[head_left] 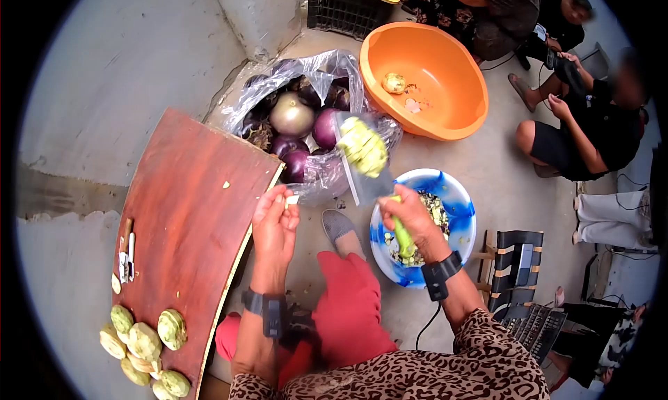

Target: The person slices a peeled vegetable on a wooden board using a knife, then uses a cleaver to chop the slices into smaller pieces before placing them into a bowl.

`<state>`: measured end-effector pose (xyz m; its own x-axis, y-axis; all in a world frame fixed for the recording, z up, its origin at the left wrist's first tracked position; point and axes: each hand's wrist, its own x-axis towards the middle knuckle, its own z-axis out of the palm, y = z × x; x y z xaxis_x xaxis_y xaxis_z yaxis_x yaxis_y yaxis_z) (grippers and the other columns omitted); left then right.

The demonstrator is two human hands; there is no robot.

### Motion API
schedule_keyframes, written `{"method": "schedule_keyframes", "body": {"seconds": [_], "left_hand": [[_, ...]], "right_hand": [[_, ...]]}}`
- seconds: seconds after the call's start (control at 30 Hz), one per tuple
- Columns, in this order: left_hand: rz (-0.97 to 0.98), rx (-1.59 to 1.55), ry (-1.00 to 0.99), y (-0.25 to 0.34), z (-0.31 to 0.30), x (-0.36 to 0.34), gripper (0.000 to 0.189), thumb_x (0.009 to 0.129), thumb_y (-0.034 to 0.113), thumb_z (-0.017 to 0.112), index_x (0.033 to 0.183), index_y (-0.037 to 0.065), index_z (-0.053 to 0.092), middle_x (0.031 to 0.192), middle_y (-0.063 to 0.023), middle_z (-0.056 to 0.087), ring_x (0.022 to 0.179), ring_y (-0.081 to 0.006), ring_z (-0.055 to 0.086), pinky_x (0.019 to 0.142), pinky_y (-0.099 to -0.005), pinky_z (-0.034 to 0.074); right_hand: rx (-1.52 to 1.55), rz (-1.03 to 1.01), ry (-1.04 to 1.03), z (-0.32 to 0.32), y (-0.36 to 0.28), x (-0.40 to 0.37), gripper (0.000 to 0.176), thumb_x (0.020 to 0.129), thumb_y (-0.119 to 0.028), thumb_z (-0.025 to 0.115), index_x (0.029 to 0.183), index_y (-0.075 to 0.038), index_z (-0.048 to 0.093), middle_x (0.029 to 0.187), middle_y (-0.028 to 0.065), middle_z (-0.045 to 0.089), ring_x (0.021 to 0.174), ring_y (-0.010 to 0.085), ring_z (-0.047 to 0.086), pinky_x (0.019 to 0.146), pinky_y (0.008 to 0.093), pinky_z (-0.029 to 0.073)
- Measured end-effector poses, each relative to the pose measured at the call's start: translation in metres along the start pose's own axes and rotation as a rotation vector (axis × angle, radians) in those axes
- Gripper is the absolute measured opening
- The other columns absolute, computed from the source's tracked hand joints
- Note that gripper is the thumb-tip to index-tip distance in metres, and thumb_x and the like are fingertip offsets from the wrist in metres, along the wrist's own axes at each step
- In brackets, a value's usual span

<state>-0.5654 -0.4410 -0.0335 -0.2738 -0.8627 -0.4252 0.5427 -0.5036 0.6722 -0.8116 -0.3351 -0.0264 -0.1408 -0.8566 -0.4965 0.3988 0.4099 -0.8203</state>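
My right hand [412, 217] is closed around the green handle of a broad-bladed knife [360, 185], most likely a cleaver. A blurred cluster of pale green, cut peeled eggplant [363, 148] shows against the blade. Beneath that hand is a blue-and-white basin [465, 204] with chopped bits and peel inside. My left hand [274, 222], fingers pinched together, grips a small pale piece [291, 201] beside the table edge. Beyond both hands, a clear plastic bag [240, 107] holds several purple eggplants [292, 114].
A reddish-brown table [195, 184] on the left carries several peeled eggplants [145, 341] and a peeler-like tool [126, 261]. An orange basin [449, 73] contains one peeled eggplant [394, 83]. A black crate [348, 11] stands behind. People sit along the right, near a chair [513, 269].
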Motion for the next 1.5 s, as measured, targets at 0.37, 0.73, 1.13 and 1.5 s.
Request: {"method": "schedule_keyframes", "body": {"seconds": [0.37, 0.73, 1.13, 1.5], "left_hand": [[-0.107, 0.144, 0.056, -0.001, -0.023, -0.032, 0.015, 0.096, 0.005, 0.054, 0.111, 0.0, 0.057, 0.097, -0.009, 0.061, 0.063, -0.0125, 0.056, 0.049, -0.0211, 0.039], [-0.098, 0.266, 0.072, 0.007, -0.04, -0.056, 0.015, 0.097, 0.005, 0.054, 0.11, 0.0, 0.056, 0.099, -0.0078, 0.059, 0.063, -0.0111, 0.055, 0.052, -0.0214, 0.039], [-0.086, 0.274, -0.034, 0.013, -0.029, -0.067, 0.011, 0.092, -0.001, 0.058, 0.102, 0.002, 0.058, 0.088, -0.0046, 0.06, 0.049, -0.007, 0.043, 0.042, -0.0194, 0.03], [-0.093, 0.356, -0.1, 0.055, -0.014, -0.107, 0.019, 0.085, -0.002, 0.068, 0.097, 0.004, 0.055, 0.084, -0.0031, 0.058, 0.048, -0.0056, 0.044, 0.04, -0.0184, 0.031]], "right_hand": [[-0.937, -0.479, 0.861, -0.16, -0.048, 0.11, 0.024, 0.086, -0.015, 0.063, 0.103, 0.002, 0.055, 0.08, 0.0191, 0.067, 0.068, 0.0337, 0.066, 0.061, 0.0433, 0.052], [-1.133, -0.173, 1.163, -0.179, -0.057, 0.111, 0.022, 0.088, -0.016, 0.058, 0.102, -0.001, 0.056, 0.096, 0.0272, 0.066, 0.092, 0.0454, 0.064, 0.079, 0.0528, 0.051], [-0.007, -0.149, 0.226, -0.047, 0.036, 0.021, 0.017, 0.089, -0.01, 0.063, 0.103, -0.001, 0.057, 0.071, 0.0033, 0.06, 0.054, 0.0104, 0.056, 0.047, 0.0243, 0.047], [-0.435, -0.353, -0.651, 0.135, 0.036, 0.056, 0.029, 0.081, -0.015, 0.069, 0.104, 0.001, 0.06, 0.073, 0.005, 0.063, 0.057, 0.0136, 0.062, 0.05, 0.0297, 0.049]]}}
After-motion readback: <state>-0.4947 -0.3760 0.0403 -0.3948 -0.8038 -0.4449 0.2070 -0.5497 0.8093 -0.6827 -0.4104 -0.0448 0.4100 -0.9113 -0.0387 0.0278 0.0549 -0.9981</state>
